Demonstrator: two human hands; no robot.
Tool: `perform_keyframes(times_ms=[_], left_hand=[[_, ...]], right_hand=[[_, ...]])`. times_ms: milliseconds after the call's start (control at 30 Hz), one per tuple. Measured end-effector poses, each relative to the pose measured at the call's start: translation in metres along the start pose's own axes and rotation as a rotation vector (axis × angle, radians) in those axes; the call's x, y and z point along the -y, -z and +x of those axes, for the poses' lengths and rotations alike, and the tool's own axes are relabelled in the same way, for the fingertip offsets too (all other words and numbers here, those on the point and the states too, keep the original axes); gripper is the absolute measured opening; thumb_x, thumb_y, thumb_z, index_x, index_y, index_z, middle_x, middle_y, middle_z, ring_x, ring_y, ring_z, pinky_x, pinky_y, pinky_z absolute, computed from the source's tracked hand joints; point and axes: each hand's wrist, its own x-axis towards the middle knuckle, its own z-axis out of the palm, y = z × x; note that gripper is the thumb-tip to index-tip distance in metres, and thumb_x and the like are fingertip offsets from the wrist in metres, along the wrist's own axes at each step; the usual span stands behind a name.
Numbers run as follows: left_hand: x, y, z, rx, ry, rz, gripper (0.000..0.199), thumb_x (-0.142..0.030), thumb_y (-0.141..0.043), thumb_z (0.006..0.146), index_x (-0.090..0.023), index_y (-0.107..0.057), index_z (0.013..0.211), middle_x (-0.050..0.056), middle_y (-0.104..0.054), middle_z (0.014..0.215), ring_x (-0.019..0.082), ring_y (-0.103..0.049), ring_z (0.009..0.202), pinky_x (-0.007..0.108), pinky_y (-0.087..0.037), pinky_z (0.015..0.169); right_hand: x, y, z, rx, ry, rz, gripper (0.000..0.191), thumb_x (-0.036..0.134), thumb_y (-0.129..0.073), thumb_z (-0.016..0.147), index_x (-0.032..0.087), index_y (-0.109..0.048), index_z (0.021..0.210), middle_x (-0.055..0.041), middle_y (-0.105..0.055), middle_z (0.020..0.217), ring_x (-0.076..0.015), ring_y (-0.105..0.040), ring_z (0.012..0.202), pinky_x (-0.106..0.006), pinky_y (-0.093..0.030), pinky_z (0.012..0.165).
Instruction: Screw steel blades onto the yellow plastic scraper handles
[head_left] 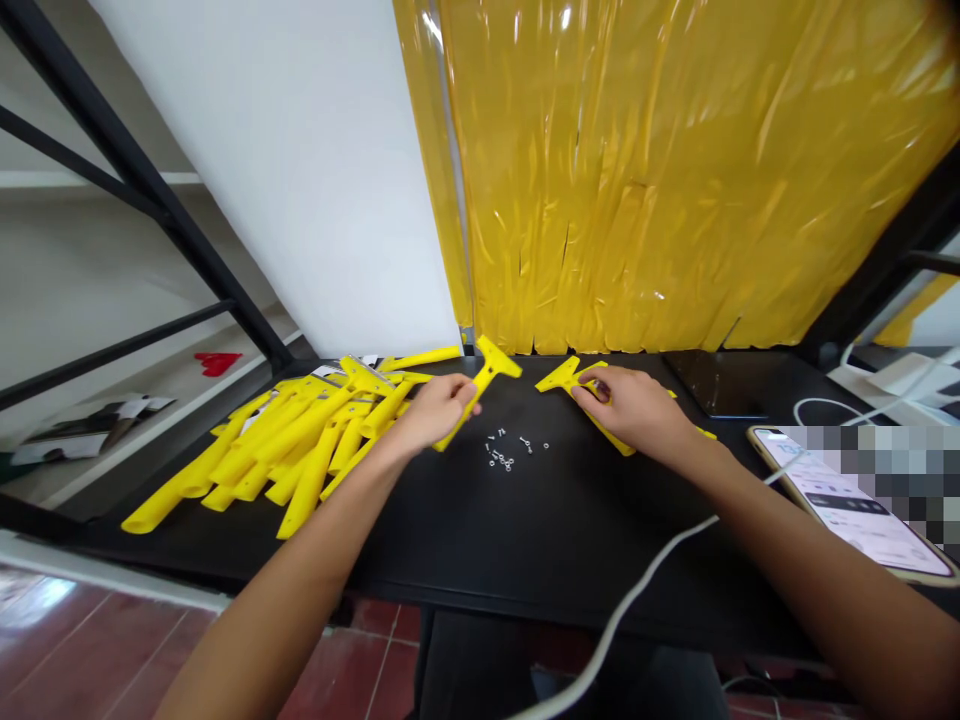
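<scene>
My left hand is closed around the grip of a yellow plastic T-shaped scraper handle, held tilted above the black table with its wide head pointing away from me. Over to the right, my right hand has its fingers curled together on a yellow scraper handle. More yellow pieces show behind and under that hand, and its fingers partly hide them. Between the hands lie several small metal screws and nuts, loosely scattered on the tabletop.
A large pile of yellow scraper handles covers the table's left side. At right are a phone, a white cable and a dark flat tablet-like slab. Yellow plastic sheeting and a white panel stand behind.
</scene>
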Motion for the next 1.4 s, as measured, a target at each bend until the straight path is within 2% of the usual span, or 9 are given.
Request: perform_keyframes(times_ms=[167, 333, 500, 667, 833, 1000, 1100, 1267, 1400], left_hand=[[-0.042, -0.076, 0.015, 0.018, 0.149, -1.018, 0.006, -0.015, -0.055, 0.092, -0.015, -0.056, 0.086, 0.008, -0.069, 0.082, 0.013, -0.064, 0.069, 0.030, -0.052, 0.078], [-0.061, -0.102, 0.018, -0.050, 0.063, -0.912, 0.006, -0.019, -0.056, 0.093, -0.016, -0.057, 0.098, 0.008, -0.069, 0.094, 0.016, -0.067, 0.083, 0.032, -0.052, 0.085], [-0.025, -0.014, 0.004, -0.240, -0.261, 0.206, 0.030, -0.031, -0.051, 0.095, -0.015, -0.061, 0.119, 0.015, -0.066, 0.123, 0.026, -0.060, 0.115, 0.042, -0.043, 0.104], [0.050, 0.092, -0.020, -0.457, 0.250, 1.014, 0.042, -0.038, -0.044, 0.095, -0.009, -0.062, 0.118, 0.027, -0.063, 0.121, 0.044, -0.056, 0.117, 0.056, -0.046, 0.091], [0.081, 0.121, -0.021, -0.296, 0.346, 1.078, 0.037, -0.040, -0.043, 0.095, -0.014, -0.068, 0.103, 0.023, -0.064, 0.117, 0.038, -0.061, 0.109, 0.047, -0.049, 0.084], [0.047, 0.110, -0.027, -0.398, 0.207, 1.219, 0.035, -0.029, -0.037, 0.098, -0.010, -0.064, 0.106, 0.021, -0.064, 0.108, 0.037, -0.061, 0.105, 0.045, -0.050, 0.079], [0.011, 0.094, -0.029, -0.466, 0.039, 1.174, 0.032, -0.027, -0.034, 0.100, -0.012, -0.059, 0.111, 0.018, -0.062, 0.107, 0.033, -0.060, 0.103, 0.041, -0.051, 0.077], [-0.027, 0.035, -0.013, -0.264, -0.421, 1.044, 0.028, -0.029, -0.032, 0.103, -0.016, -0.053, 0.116, 0.012, -0.061, 0.105, 0.022, -0.062, 0.086, 0.035, -0.049, 0.075], [-0.023, -0.013, 0.003, -0.189, -0.601, 1.119, 0.033, -0.042, -0.035, 0.104, -0.015, -0.054, 0.110, 0.011, -0.058, 0.107, 0.020, -0.061, 0.084, 0.029, -0.046, 0.064]], right_hand=[[0.019, -0.015, -0.006, 0.045, 0.071, 0.488, 0.045, 0.056, -0.056, 0.089, 0.021, -0.064, 0.116, -0.0048, -0.072, 0.089, -0.0189, -0.065, 0.073, -0.029, -0.046, 0.066], [0.014, -0.023, -0.004, 0.001, 0.010, 0.563, 0.054, 0.045, -0.062, 0.084, 0.015, -0.053, 0.128, -0.0035, -0.069, 0.082, -0.0188, -0.063, 0.068, -0.028, -0.044, 0.059], [-0.014, 0.001, 0.006, -0.079, -0.156, 0.102, 0.046, 0.044, -0.053, 0.086, 0.016, -0.064, 0.120, -0.0119, -0.073, 0.091, -0.0266, -0.067, 0.079, -0.032, -0.044, 0.066], [-0.035, 0.010, 0.013, 0.105, -0.238, -0.138, 0.053, 0.053, -0.047, 0.087, 0.015, -0.069, 0.116, -0.0181, -0.074, 0.102, -0.0351, -0.069, 0.093, -0.037, -0.046, 0.073], [-0.040, 0.006, 0.018, 0.244, -0.250, -0.185, 0.052, 0.049, -0.043, 0.088, 0.012, -0.072, 0.109, -0.0207, -0.073, 0.102, -0.0355, -0.069, 0.097, -0.039, -0.047, 0.078], [-0.039, 0.008, 0.015, 0.268, -0.276, -0.209, 0.052, 0.053, -0.043, 0.089, 0.012, -0.074, 0.102, -0.0210, -0.072, 0.100, -0.0356, -0.069, 0.096, -0.041, -0.048, 0.078], [-0.035, 0.014, 0.011, 0.063, -0.282, -0.214, 0.055, 0.057, -0.045, 0.089, 0.012, -0.073, 0.104, -0.0226, -0.071, 0.102, -0.0373, -0.068, 0.093, -0.044, -0.049, 0.077], [-0.018, 0.028, 0.004, -0.450, 0.015, 0.230, 0.042, 0.045, -0.039, 0.099, 0.017, -0.067, 0.112, -0.0151, -0.069, 0.105, -0.0290, -0.066, 0.101, -0.041, -0.049, 0.087], [0.006, 0.028, -0.006, -0.474, 0.165, 0.631, 0.038, 0.049, -0.039, 0.101, 0.023, -0.067, 0.097, -0.0068, -0.067, 0.096, -0.0201, -0.064, 0.086, -0.034, -0.051, 0.079]])
